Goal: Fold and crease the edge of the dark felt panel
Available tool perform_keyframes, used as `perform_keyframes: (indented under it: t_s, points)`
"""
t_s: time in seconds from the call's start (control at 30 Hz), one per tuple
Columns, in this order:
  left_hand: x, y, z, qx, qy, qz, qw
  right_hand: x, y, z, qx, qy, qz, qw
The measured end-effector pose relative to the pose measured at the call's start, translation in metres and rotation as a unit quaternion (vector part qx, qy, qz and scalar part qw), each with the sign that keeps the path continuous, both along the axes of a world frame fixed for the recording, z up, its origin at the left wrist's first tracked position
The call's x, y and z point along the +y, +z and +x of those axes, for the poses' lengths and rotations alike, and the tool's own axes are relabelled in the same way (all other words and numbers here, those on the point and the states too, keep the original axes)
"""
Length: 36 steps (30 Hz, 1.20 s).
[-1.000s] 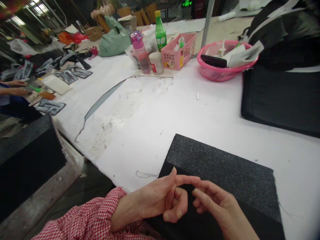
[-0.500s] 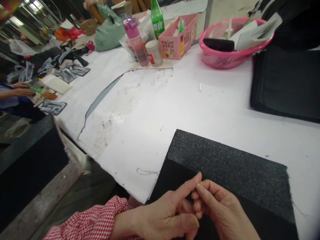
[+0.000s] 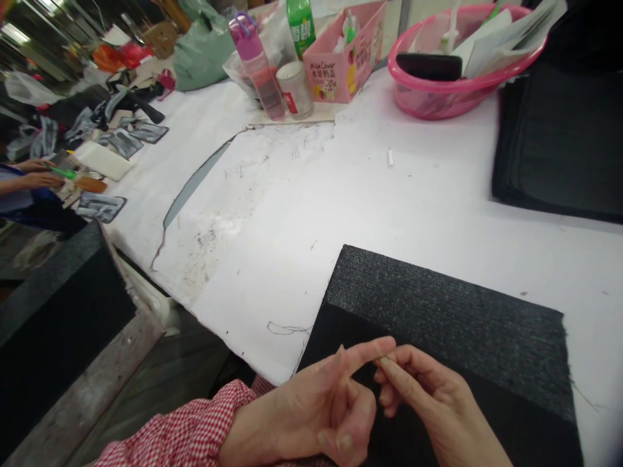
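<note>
My left hand [image 3: 316,405] is over a black sheet stack [image 3: 448,298], its index finger stretched out and the other fingers curled loosely; nothing shows in its palm. My right hand [image 3: 433,395] pinches thumb against index finger right at the tip of my left index finger. Whatever lies in that pinch is too small or hidden to make out. The stack has a glossy, ridged strip along its far side and a matte black part beneath my hands. A loose dark thread [image 3: 287,329] lies on the white table by the stack's left edge.
A pink basin [image 3: 438,107] holds a phone and papers. Beside it stand a pink carton [image 3: 331,74], a jar [image 3: 295,91] and a purple-topped bottle [image 3: 260,71]. Black sheets [image 3: 559,149] are piled at right; another black stack [image 3: 63,311] sits lower left. A person's hands [image 3: 39,175] work far left.
My left hand has turned, its index finger now pointing more to the right and its other fingers curled in. My right hand keeps its pinch. The view has tilted slightly downward.
</note>
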State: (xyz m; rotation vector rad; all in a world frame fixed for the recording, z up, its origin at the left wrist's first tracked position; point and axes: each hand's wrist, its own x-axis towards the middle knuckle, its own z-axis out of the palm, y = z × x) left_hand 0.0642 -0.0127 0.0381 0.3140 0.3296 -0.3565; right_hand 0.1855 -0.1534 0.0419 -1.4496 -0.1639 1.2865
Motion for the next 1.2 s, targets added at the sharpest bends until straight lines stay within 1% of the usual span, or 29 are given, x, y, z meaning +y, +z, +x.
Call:
perform_keyframes:
  t_s: [0.1, 0.2, 0.23, 0.3, 0.37, 0.43, 0.5, 0.6, 0.7, 0.77, 0.83, 0.9, 0.93, 1.0, 1.03, 1.1, 1.13, 1.17, 1.2]
  points:
    - [-0.002, -0.005, -0.001, 0.002, 0.048, -0.034, 0.998, -0.001, 0.003, 0.002, 0.012, 0.005, -0.007, 1.0]
    - [0.002, -0.006, 0.004, -0.001, 0.085, -0.021, 0.996, -0.004, 0.005, 0.005, 0.022, 0.013, -0.015, 1.0]
    - [0.004, -0.005, 0.006, 0.006, 0.095, 0.002, 0.995, -0.004, 0.006, 0.006, 0.025, 0.014, -0.017, 0.999]
    - [0.008, -0.002, 0.01, 0.032, 0.097, 0.096, 0.99, -0.004, 0.007, 0.007, 0.034, 0.025, -0.013, 0.999]
    - [0.011, 0.002, 0.012, 0.048, 0.081, 0.218, 0.971, -0.002, 0.008, 0.007, 0.04, 0.05, -0.007, 0.998]
    - [0.012, 0.004, 0.013, 0.039, 0.06, 0.305, 0.95, 0.0, 0.01, 0.006, 0.042, 0.062, -0.001, 0.997]
    - [0.011, 0.006, 0.014, 0.026, 0.056, 0.346, 0.936, 0.001, 0.011, 0.006, 0.038, 0.053, -0.002, 0.998]
    - [0.008, 0.005, 0.015, 0.028, 0.055, 0.386, 0.921, 0.002, 0.011, 0.004, 0.047, 0.053, 0.006, 0.998]
    - [0.003, 0.006, 0.018, 0.045, 0.068, 0.388, 0.918, 0.004, 0.012, 0.001, 0.06, 0.057, 0.011, 0.997]
    - [-0.002, 0.006, 0.018, 0.065, 0.098, 0.357, 0.927, 0.006, 0.012, 0.0, 0.065, 0.052, 0.01, 0.996]
    - [-0.005, 0.006, 0.017, 0.082, 0.128, 0.31, 0.939, 0.009, 0.014, -0.001, 0.075, 0.049, 0.011, 0.996]
    - [-0.006, 0.005, 0.015, 0.091, 0.141, 0.275, 0.947, 0.01, 0.014, -0.001, 0.082, 0.056, 0.019, 0.995]
    - [-0.004, 0.004, 0.014, 0.095, 0.141, 0.269, 0.948, 0.01, 0.014, -0.001, 0.08, 0.066, 0.024, 0.994]
    - [0.001, 0.004, 0.01, 0.099, 0.137, 0.282, 0.944, 0.008, 0.01, 0.0, 0.054, 0.091, 0.021, 0.994]
    - [0.005, 0.004, 0.008, 0.097, 0.138, 0.295, 0.94, 0.005, 0.006, 0.001, 0.026, 0.103, 0.013, 0.994]
    - [0.017, 0.004, 0.003, 0.092, 0.149, 0.322, 0.93, -0.001, -0.003, 0.002, -0.072, 0.122, -0.013, 0.99]
    - [0.024, 0.004, 0.001, 0.092, 0.159, 0.336, 0.924, -0.004, -0.009, 0.004, -0.142, 0.131, -0.019, 0.981]
    - [0.032, 0.004, -0.002, 0.096, 0.171, 0.35, 0.916, -0.008, -0.015, 0.005, -0.221, 0.141, -0.016, 0.965]
    - [0.041, 0.003, -0.005, 0.101, 0.184, 0.364, 0.908, -0.011, -0.021, 0.006, -0.301, 0.148, -0.003, 0.942]
